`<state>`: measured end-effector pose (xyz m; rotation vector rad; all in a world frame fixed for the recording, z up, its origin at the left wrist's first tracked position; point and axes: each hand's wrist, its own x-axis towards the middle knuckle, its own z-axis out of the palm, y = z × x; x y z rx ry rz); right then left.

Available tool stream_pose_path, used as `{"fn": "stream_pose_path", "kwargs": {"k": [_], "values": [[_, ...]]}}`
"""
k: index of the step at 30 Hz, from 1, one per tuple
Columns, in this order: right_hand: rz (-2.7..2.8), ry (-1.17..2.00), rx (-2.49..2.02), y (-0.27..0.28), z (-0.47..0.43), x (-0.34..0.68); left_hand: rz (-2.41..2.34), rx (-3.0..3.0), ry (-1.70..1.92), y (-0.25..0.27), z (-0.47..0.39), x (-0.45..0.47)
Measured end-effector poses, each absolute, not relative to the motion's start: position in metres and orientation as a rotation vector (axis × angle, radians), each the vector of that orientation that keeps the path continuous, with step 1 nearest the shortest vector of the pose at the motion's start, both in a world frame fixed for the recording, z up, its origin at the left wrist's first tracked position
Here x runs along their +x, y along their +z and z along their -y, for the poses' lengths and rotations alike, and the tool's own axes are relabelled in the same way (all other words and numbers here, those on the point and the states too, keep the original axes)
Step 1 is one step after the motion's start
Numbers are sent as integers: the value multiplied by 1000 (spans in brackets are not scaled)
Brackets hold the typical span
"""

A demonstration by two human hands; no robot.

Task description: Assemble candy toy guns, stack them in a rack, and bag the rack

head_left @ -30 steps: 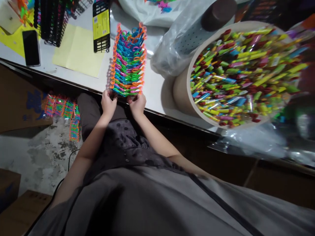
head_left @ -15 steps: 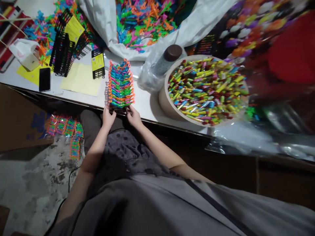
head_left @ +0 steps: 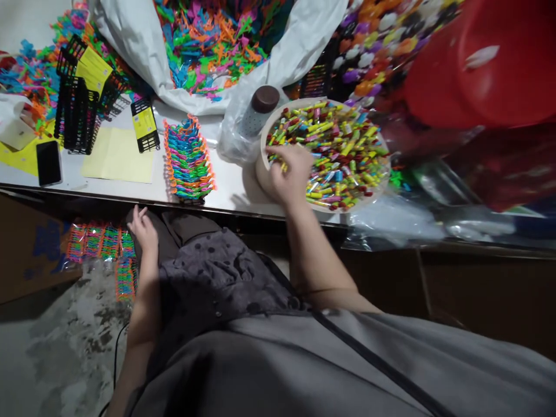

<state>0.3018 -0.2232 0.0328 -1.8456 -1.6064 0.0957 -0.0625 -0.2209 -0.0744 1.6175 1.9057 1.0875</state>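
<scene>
My left hand [head_left: 145, 231] hovers over my lap just below the table edge, its fingers loosely spread and holding nothing. Over the left side of a round beige tub [head_left: 262, 165] is my right hand [head_left: 290, 174], fingers bent together. A yellow bit shows between them, but whether it is held I cannot make out. Small wrapped sticks [head_left: 334, 150], mostly yellow, green and red, fill the tub. Between my hands, at the table's front edge, stands a rack of small coloured plastic figures [head_left: 190, 159] in tight rows, with orange ends along both sides and a black base.
Black plastic racks [head_left: 76, 116] and one yellow-labelled rack [head_left: 145, 124] lie left, near yellow paper [head_left: 117, 156] and a phone [head_left: 49, 163]. Behind is a white sack [head_left: 130, 46] of loose figures. A brown-lidded bottle [head_left: 259, 110] touches the tub; a red container [head_left: 482, 75] stands right.
Both hands have left the rack of figures. My right hand has moved right to the tub, and my left hand has drawn back left over my lap. The view has shifted right.
</scene>
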Motion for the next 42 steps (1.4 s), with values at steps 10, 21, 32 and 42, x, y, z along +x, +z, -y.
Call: {"fn": "stream_pose_path", "kwargs": {"k": [10,21,32,42], "values": [[1816,-117,-2426,9,195,404,-2095,1724,814,-111,242,-96],[1455,267,-2140,-4,166,365,-2122,1657,851,-115,239,-99],[1946,171,-2115,7,154,396,-2180,1619,880,-112,240,-103],[2065,320,-2124,37,180,404,-2169,1632,896,-113,239,-103]]}}
